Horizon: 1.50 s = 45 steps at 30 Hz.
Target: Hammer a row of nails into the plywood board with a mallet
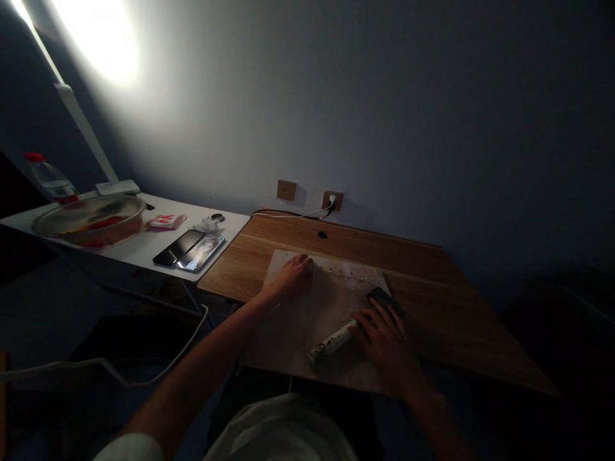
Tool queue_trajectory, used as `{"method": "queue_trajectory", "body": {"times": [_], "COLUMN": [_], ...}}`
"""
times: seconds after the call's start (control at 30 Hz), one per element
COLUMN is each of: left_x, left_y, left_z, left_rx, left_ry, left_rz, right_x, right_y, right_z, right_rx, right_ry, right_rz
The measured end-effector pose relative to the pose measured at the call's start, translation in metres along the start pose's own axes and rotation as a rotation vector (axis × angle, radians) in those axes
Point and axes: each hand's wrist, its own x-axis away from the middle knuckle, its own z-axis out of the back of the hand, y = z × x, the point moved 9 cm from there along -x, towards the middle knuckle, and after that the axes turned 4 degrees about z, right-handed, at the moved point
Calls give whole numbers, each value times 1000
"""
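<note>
A pale, marbled flat board (307, 326) lies on the wooden table in front of me. My left hand (292, 276) rests on its upper left part, fingers curled together; whatever is under the fingertips is too dim to make out. To its right, several tiny light pieces (346, 274) form a row along the board's far side. My right hand (387, 339) lies at the board's right side with fingers spread. Its fingertips reach a dark, block-like object (383, 297) and the end of a white cylinder with dark markings (332, 342), which lies slantwise on the board.
A white side table (144, 246) on the left bears two phones (180, 248), crumpled wrappers, a large clear-lidded bowl (91, 221), a red-capped bottle (50, 179) and a lit lamp (86, 128). A white plug sits in the wall socket (333, 200) behind the wooden table (442, 301).
</note>
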Motion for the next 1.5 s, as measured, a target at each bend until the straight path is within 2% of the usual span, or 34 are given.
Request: {"method": "queue_trajectory", "body": {"times": [0.2, 0.27, 0.37, 0.4, 0.47, 0.57, 0.63, 0.87, 1.27, 1.5], "left_x": [3, 4, 5, 5, 6, 7, 8, 7, 11, 6], "left_y": [-10, -16, -24, -26, -28, -31, -34, -42, -44, -28], "left_z": [0, 3, 7, 7, 8, 10, 11, 11, 20, 7], "left_rx": [-19, -10, 54, 83, 137, 215, 275, 352, 354, 285], "left_ry": [90, 115, 135, 137, 143, 176, 201, 230, 309, 185], "left_rz": [79, 122, 183, 196, 206, 210, 209, 230, 264, 126], "right_x": [-9, -23, -51, -60, -73, -89, -94, -97, -108, -113], "right_y": [16, 31, 67, 81, 107, 129, 136, 135, 120, 107], "right_z": [-3, 1, 7, 5, -8, -20, -28, -51, -58, -54], "right_rx": [11, 17, -3, -7, -1, 5, 11, 9, 1, -46], "right_ry": [-5, 20, 30, -19, -218, -336, -372, -432, -375, -325], "right_rz": [-65, -125, -264, -313, -417, -478, -501, -484, -419, -311]}}
